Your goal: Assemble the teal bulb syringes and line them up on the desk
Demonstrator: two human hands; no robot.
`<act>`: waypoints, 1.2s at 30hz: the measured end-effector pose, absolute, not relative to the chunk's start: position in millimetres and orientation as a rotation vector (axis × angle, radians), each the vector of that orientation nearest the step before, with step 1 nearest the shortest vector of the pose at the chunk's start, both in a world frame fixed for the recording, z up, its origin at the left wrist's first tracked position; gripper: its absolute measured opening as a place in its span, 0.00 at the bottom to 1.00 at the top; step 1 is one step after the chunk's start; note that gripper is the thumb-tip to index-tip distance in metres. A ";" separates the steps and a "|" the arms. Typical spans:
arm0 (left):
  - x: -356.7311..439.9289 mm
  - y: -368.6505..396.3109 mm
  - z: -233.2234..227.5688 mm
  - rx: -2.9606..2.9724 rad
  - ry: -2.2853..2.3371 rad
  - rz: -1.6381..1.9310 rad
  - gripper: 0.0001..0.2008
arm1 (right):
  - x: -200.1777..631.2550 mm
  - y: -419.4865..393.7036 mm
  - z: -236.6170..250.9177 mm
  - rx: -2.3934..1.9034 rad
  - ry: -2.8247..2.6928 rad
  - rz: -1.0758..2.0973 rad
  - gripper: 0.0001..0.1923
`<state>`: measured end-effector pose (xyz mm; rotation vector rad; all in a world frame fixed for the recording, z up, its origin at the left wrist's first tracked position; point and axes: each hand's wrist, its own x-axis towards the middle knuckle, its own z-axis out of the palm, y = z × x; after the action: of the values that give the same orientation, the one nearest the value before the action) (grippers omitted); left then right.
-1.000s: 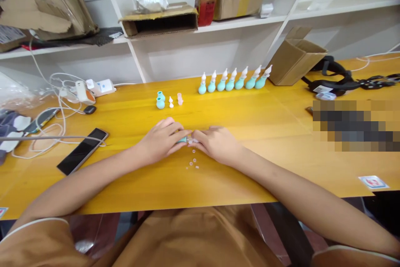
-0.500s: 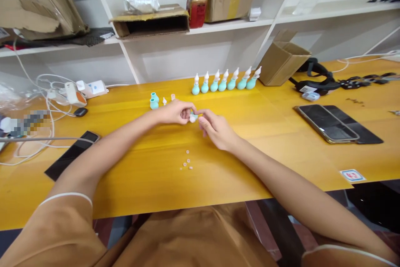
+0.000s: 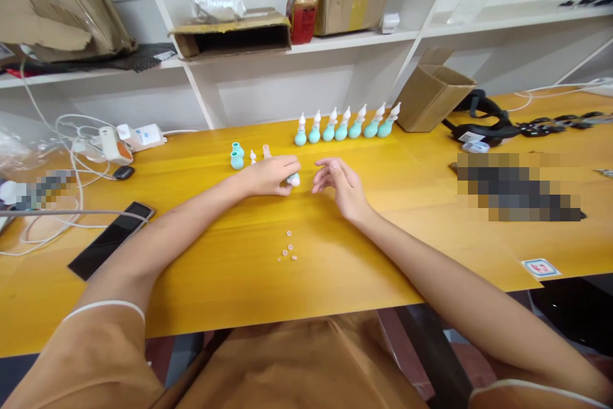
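Note:
My left hand (image 3: 275, 175) is closed around a small teal-and-white nasal aspirator (image 3: 294, 180), its white part facing right and much of it covered by the fingers. Just to the right, my right hand (image 3: 341, 184) hovers with loosely curled fingers apart and nothing in them. Behind my left hand stand two open teal bulbs (image 3: 237, 159), a white nozzle (image 3: 253, 156) and a pale pink tube-like piece (image 3: 267, 151). Several tiny pinkish rings (image 3: 290, 247) lie nearer me on the table. A row of several teal bulbs with white nozzles (image 3: 341, 133) stands upright at the back.
On the left of the table (image 3: 201, 294) are a dark phone (image 3: 112, 238), white chargers (image 3: 143, 134) and tangled cables. At the right are a cardboard box (image 3: 433, 93), a black headset strap (image 3: 488, 128) and a blurred-out dark object (image 3: 520, 189). Shelves rise behind.
My right hand has drawn back to the right from the aspirator, and its fingers have spread. My left hand has turned over more, its back now upward, still holding the piece.

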<state>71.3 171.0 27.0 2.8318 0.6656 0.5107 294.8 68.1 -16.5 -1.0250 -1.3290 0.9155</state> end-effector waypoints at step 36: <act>127.1 285.8 44.5 2.409 1.595 0.424 0.13 | 298.0 73.2 -18.2 -0.982 -1.382 0.977 0.33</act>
<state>127.1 285.8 44.5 2.4086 1.5954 0.4241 298.0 73.2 -18.2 -0.9824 -1.3820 0.9772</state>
